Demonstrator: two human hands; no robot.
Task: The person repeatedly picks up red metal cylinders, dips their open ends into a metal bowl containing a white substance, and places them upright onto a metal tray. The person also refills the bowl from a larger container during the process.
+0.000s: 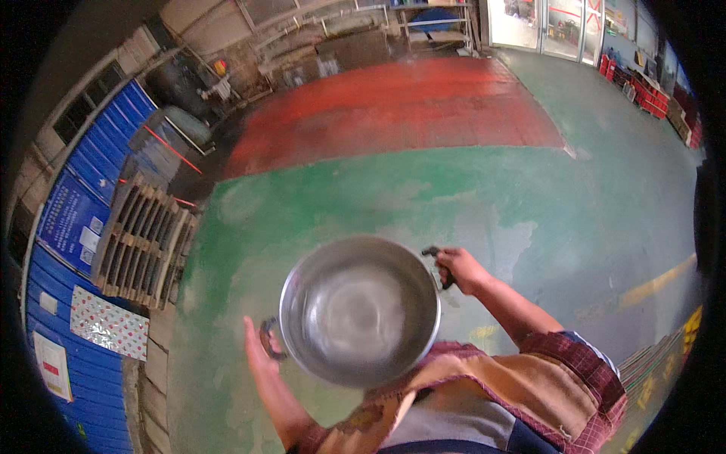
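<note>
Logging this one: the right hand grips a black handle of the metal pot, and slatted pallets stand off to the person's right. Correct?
Not quite: the head view shows the slatted pallets off to the person's left. The right hand does grip a black handle of the metal pot.

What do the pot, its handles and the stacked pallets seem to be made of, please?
The pot: bare satin metal, probably steel, given its grey sheen. Its handles: perhaps dull black plastic, without the pot's metallic shine. The pallets: likely unpainted wood, judging by their brown slats.
</note>
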